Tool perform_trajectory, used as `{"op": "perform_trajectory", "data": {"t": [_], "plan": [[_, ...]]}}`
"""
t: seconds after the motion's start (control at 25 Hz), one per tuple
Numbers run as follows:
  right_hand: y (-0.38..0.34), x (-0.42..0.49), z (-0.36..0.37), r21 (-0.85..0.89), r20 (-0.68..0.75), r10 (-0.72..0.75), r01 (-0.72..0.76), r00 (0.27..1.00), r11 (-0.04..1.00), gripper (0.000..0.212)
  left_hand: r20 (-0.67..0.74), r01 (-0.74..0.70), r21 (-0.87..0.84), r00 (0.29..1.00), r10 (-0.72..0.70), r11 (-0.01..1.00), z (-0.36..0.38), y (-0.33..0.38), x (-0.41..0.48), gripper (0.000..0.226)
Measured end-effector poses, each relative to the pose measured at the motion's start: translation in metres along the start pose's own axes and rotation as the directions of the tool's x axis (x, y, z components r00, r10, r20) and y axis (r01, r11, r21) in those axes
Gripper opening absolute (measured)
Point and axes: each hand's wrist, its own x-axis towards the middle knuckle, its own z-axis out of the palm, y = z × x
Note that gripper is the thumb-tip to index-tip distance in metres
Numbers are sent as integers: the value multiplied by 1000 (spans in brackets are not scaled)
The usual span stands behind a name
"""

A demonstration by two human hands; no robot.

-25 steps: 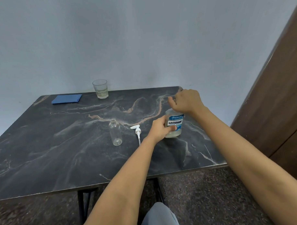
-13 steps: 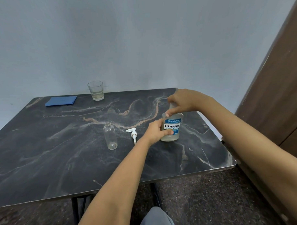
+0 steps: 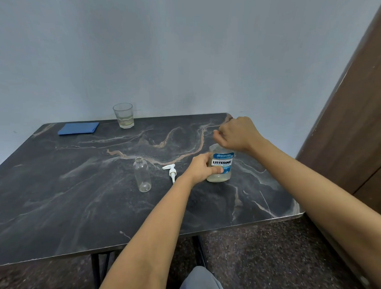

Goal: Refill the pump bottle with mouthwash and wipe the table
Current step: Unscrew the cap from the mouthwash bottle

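Standing on dark marbled table [image 3: 79, 202] by grey wall: mouthwash bottle [image 3: 221, 165], left hand [image 3: 200, 169] gripping; right hand [image 3: 236, 134] fisted over top.

Tabletop [image 3: 57, 203]: dark marble, carrying everything
Far edge: blue cloth [image 3: 78, 128], drinking glass [image 3: 124, 118] sitting
Middle: empty bottle [image 3: 142, 174] standing, pump [image 3: 171, 171] lying
Right: mouthwash bottle [image 3: 221, 163] standing

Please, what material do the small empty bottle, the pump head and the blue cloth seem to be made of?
Small empty bottle: clear and glossy, the table shows through; glass or clear plastic, I cannot tell which.
Pump head: opaque white, smooth, probably plastic.
Blue cloth: matte, flat and folded, apparently a soft fabric such as microfibre.
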Motion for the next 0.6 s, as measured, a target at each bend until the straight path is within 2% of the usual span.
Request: {"op": "perform_trajectory", "data": {"t": [0.16,0.32,0.4,0.52,0.6], "plan": [[9,4,9,203,-32,-118,122,993,971,46,18,25,52,999,-26,998,-3,3,4,41],[19,8,14,304,-94,-247,264,964,915,45,31,3,60,1000,-5,998,-3,4,2,42],[22,12,10,284,-116,-362,380,925,880,44,42,-15,61,999,12,998,-5,4,1,41],[25,17,1,228,-81,-589,590,804,775,35,84,-24,84,996,17,996,-9,5,0,43],[31,17,-3,260,-41,-616,603,787,754,31,72,-29,91,997,23,995,-7,5,-2,45]]}}
